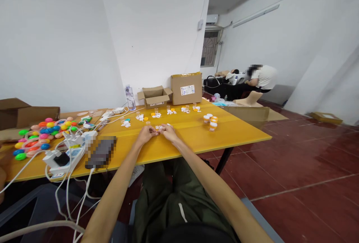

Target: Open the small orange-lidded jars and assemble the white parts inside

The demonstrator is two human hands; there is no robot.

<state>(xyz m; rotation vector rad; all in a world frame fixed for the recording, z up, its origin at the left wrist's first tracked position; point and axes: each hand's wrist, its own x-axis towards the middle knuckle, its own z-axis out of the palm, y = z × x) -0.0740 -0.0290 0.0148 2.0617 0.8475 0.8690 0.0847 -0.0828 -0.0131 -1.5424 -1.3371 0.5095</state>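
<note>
My left hand (pixel 147 134) rests at the front part of the yellow table, its fingers bent and pressed together near the small white pieces (pixel 158 127). From the right, my right hand (pixel 168 134) meets it, thumb and fingers drawn in by the same pieces. The fingertips almost touch, and whatever they grip is too small to make out. Just behind my left hand stands a small clear jar (pixel 148 123), partly hidden. A row of white piece piles (pixel 156 115), with clear jars and orange lids, lies farther back. Several filled jars with orange and white lids (pixel 213 126) stand to the right.
An open cardboard box (pixel 155 99), a closed carton (pixel 187 89) and a water bottle (pixel 130 98) line the wall. Colourful plastic balls (pixel 45 136), a power strip (pixel 68 157) with cables and a phone (pixel 101 152) occupy the left. A person (pixel 263 77) sits far right.
</note>
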